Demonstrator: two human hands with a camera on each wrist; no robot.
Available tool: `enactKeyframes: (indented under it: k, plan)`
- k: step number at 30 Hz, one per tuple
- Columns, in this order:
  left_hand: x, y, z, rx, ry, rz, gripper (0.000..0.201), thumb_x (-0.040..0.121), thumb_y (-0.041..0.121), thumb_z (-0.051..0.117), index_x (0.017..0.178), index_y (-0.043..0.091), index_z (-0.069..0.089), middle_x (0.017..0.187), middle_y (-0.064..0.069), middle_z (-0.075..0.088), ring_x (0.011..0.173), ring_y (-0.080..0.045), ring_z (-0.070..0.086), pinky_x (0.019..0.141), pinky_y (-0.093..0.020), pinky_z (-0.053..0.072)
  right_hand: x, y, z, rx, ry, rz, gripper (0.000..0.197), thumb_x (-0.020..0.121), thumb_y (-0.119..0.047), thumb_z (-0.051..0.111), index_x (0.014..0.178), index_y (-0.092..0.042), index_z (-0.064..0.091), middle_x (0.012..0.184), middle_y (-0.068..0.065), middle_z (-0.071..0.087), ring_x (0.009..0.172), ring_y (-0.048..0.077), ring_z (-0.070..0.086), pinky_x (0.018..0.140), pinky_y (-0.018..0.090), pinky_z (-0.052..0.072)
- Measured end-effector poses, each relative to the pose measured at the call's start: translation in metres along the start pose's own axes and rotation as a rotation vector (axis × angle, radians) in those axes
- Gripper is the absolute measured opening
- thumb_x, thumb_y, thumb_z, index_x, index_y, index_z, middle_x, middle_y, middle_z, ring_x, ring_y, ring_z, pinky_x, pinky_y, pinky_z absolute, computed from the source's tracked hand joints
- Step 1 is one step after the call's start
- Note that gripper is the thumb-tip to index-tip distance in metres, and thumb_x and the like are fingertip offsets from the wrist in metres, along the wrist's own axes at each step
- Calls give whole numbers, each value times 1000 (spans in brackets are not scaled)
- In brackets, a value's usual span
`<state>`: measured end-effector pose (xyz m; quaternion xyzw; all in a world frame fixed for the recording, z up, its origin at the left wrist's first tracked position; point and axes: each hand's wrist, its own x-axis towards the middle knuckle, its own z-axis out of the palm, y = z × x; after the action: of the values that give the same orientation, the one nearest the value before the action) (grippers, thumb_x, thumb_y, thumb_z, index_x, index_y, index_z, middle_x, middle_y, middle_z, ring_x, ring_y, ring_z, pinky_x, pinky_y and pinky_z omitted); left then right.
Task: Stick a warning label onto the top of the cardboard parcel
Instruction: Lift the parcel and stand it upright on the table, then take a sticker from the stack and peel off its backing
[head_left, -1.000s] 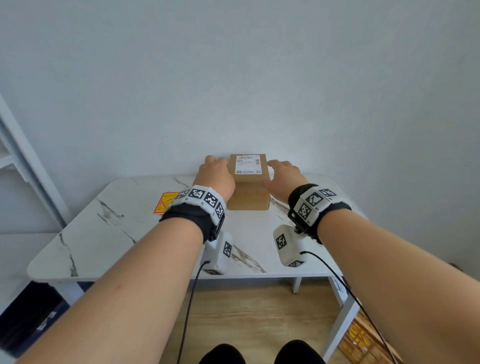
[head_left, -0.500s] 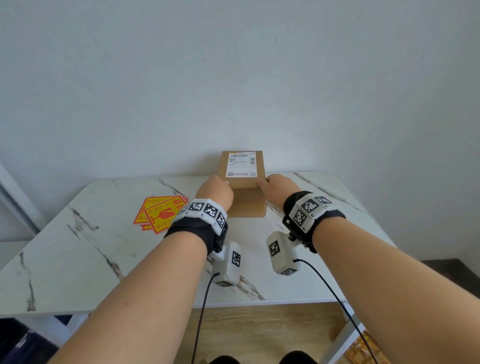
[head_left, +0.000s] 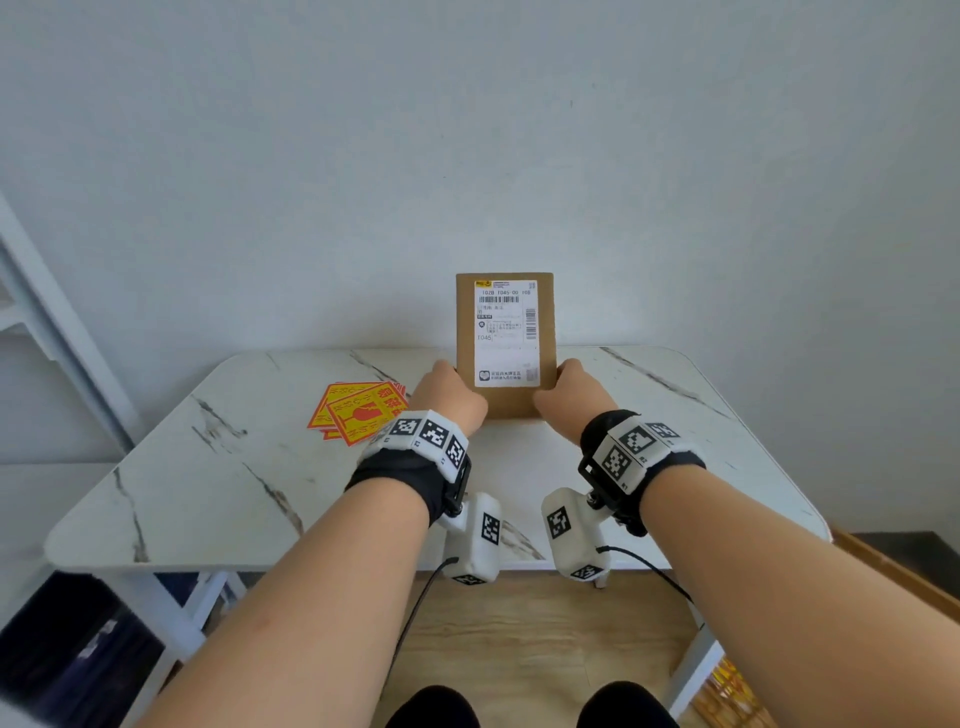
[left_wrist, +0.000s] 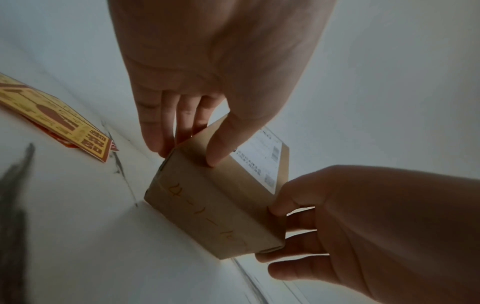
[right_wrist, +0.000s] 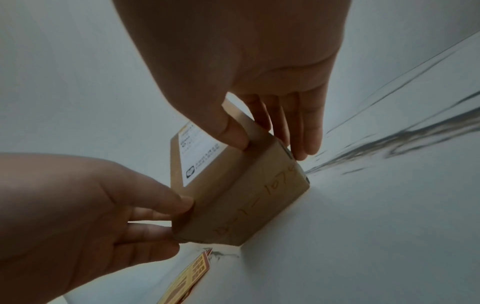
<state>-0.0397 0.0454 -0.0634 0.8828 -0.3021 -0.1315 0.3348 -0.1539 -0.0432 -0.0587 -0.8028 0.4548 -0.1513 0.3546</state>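
Both hands now draw the cardboard parcel (head_left: 504, 332) toward the near edge of the surface (head_left: 218, 493). Left hand (head_left: 451, 397) and right hand (head_left: 567, 395) each grip a side, thumbs on top. The warning labels (head_left: 358, 410) lie untouched at nine o'clock (sticking not yet begun).

Both forearms reached forward, roughly parallel, wrists strapped with marker bands. The left hand (head_left: 451, 399) gripped the left side of the cardboard parcel (head_left: 505, 332), thumb on its upper face (fingers down the side wall), and the right hand (head_left: 567, 397) mirrored it opposite, thumb on top, fingers pressed along the right wall
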Motion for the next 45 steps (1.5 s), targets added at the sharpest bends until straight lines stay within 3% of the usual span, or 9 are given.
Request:
enactKeyframes:
  k: [4, 9, 12, 16, 25, 29, 34, 38, 45]
  plan:
    - [-14, 1, 4, -14, 20, -21, 47, 83, 20, 62, 124, 3, 45, 122, -16, 60, 110, -35, 61, 82, -37, 49, -11, 5, 0, -74, 13, 14, 34, 91, -12, 46, 123, -3, 39, 103, 13, 56, 85, 30, 54, 69, 36, 43]
    - [-16, 1, 9, -41, -4, -2, 25, 83, 21, 60, 101, 3, 60, 103, -14, 67, 83, -30, 61, 54, -25, 39, -7, 11, 2, -113, 31, 41, 39, 92, -22, 50, 125, -2, 44, 119, 16, 58, 97, 31, 59, 72, 34, 43]
    - [-37, 11, 24, -23, -92, 52, 14, 86, 18, 55, 79, 8, 60, 72, -6, 59, 64, -24, 52, 46, -23, 30, -20, 32, -9, -86, 26, 74, 35, 91, -20, 50, 121, -3, 52, 112, 14, 62, 83, 27, 57, 66, 32, 45]
    - [-38, 12, 31, 30, -142, 50, 20, 89, 18, 50, 72, 9, 57, 63, -3, 51, 53, -16, 44, 46, -24, 30, -20, 40, -8, -120, -4, 70, 29, 91, -19, 51, 114, -4, 59, 94, 8, 62, 73, 23, 58, 50, 25, 40]
    - [-33, 6, 2, 179, -66, 82, 16, 91, 12, 48, 95, 8, 62, 130, -19, 61, 83, -27, 57, 68, -27, 41, -31, 31, -14, -323, -10, 15, 15, 89, -19, 46, 94, -13, 58, 82, 5, 64, 69, 23, 62, 55, 26, 45]
    - [-29, -14, -16, 229, -12, 31, 40, 93, 7, 44, 132, 0, 53, 138, -17, 55, 125, -32, 54, 96, -34, 45, -38, 13, -3, -315, -87, -27, 12, 89, -19, 50, 81, -12, 56, 86, 7, 63, 70, 21, 58, 56, 26, 43]
    - [-23, -44, -44, 331, -14, 3, 28, 95, 3, 39, 109, 3, 63, 133, -20, 58, 112, -34, 59, 84, -34, 44, -37, -22, 28, -298, -152, -122, 22, 90, -24, 55, 95, -4, 64, 94, 10, 66, 80, 24, 61, 65, 28, 49]
    - [-9, -75, -59, 352, -8, -71, 39, 93, 5, 42, 128, 3, 58, 134, -17, 58, 120, -34, 57, 81, -32, 42, -30, -49, 62, -304, -246, -182, 26, 90, -25, 55, 96, -3, 66, 96, 11, 69, 86, 26, 64, 70, 29, 52]
    - [14, -106, -64, 420, -146, -146, 49, 98, 10, 37, 146, 6, 37, 151, -16, 40, 137, -32, 43, 109, -36, 36, 4, -82, 102, -406, -285, -202, 33, 92, -26, 54, 63, -14, 46, 65, 1, 49, 65, 21, 52, 49, 25, 33]
